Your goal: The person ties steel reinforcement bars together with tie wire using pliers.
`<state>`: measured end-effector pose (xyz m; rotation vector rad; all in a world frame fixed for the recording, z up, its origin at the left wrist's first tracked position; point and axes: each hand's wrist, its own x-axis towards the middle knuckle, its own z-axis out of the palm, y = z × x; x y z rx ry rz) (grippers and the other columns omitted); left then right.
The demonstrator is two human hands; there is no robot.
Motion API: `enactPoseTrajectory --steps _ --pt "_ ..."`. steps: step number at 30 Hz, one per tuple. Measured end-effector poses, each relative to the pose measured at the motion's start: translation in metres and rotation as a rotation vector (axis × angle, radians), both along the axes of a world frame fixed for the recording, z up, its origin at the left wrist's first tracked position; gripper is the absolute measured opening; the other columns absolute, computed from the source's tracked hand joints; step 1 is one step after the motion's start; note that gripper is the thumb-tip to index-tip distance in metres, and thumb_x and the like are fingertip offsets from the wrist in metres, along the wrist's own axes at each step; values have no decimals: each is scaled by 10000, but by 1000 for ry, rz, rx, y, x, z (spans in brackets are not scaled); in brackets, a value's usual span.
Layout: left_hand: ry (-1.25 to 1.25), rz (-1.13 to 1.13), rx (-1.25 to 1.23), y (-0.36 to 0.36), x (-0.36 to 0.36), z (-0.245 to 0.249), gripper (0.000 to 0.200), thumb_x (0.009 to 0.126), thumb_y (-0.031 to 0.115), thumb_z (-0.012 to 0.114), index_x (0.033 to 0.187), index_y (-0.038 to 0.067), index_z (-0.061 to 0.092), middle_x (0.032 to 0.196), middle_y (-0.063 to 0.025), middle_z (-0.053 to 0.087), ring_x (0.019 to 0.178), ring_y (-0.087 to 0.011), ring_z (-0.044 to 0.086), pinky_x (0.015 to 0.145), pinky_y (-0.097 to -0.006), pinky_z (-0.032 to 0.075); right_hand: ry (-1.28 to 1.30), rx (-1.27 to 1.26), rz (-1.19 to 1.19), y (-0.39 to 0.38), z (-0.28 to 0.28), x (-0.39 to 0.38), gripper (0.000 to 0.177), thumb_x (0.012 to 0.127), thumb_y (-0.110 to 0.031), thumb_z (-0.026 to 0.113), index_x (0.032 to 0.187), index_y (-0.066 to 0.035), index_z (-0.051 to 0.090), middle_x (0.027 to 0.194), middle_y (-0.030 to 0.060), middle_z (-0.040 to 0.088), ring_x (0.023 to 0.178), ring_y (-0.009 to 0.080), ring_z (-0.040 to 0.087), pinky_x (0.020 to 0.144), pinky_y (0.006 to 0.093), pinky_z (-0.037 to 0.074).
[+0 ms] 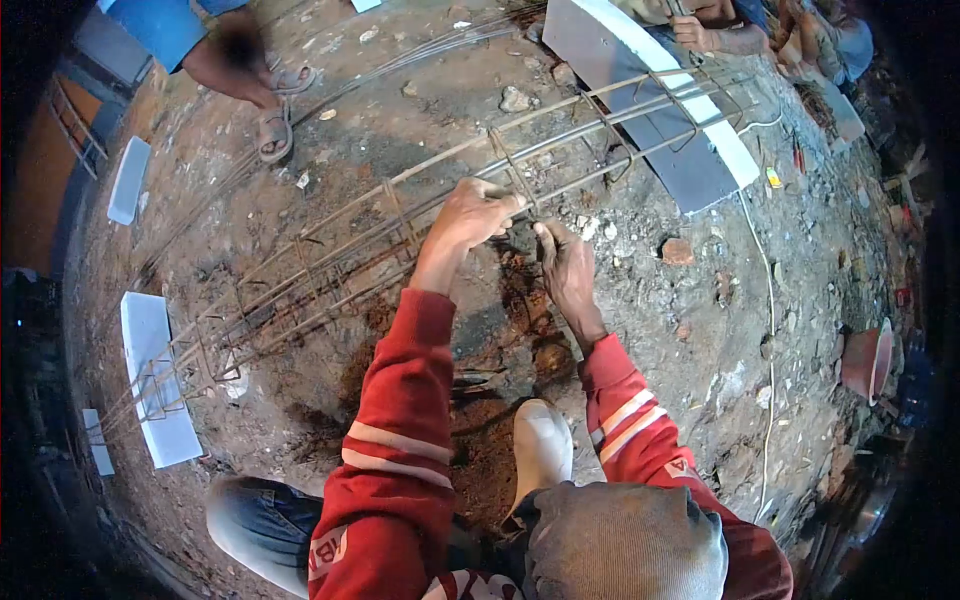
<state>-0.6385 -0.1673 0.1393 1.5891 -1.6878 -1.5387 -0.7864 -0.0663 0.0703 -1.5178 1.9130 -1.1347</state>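
A long rebar cage [395, 208] of thin steel bars and square stirrups runs from lower left to upper right in front of me. My left hand [472, 213] reaches over the near bars, its fingers closed at a stirrup [520, 180] around the middle of the cage. Just right of it and lower, my right hand [570, 270] is closed in a pinch close to the same joint. Whatever lies between the right fingertips is too small to make out.
Pale blocks [162, 395] and a large white-edged slab [690, 150] lie under the cage's ends. Loose bars [420, 50] stretch behind. A cable [768, 330], brick piece [677, 251] and tub [866, 362] lie to the right. A person's sandalled foot [275, 135] and a co-worker's hand [692, 35] appear beyond.
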Motion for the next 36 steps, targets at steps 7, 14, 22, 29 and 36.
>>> enactPoseTrajectory --steps 7,14,22,29,36 --pt "78 140 -5 6 -13 -12 278 868 202 727 1087 32 725 949 -81 731 799 -172 682 707 -306 557 -338 -28 -65 -4 14 1 335 950 -315 676 955 19 708 596 49 627 564 136 608 470 358 446" --pt "-199 146 -760 29 -17 -23 308 837 327 742 1041 97 739 1044 -153 714 882 -301 694 831 -393 528 -306 121 -197 -10 17 -1 359 904 -349 726 879 8 748 497 20 524 468 119 459 460 350 380" --pt "-116 549 -407 44 -55 -11 207 718 113 809 900 27 761 817 -132 749 748 -219 718 684 -354 545 -348 8 -124 -7 18 4 291 937 -215 678 947 73 710 603 51 626 483 130 499 487 328 426" --pt "-141 538 -405 43 -52 -18 190 691 175 814 868 114 783 865 -139 745 806 -290 712 756 -385 546 362 18 143 2 84 -32 141 869 -112 628 936 -35 725 801 228 683 747 421 668 677 494 524" --pt "-111 441 -513 59 -51 -2 247 670 229 783 895 126 768 885 -155 731 854 -349 699 774 -422 536 180 -42 320 -45 93 -44 114 871 -75 622 913 -15 709 781 215 678 738 403 669 684 452 531"
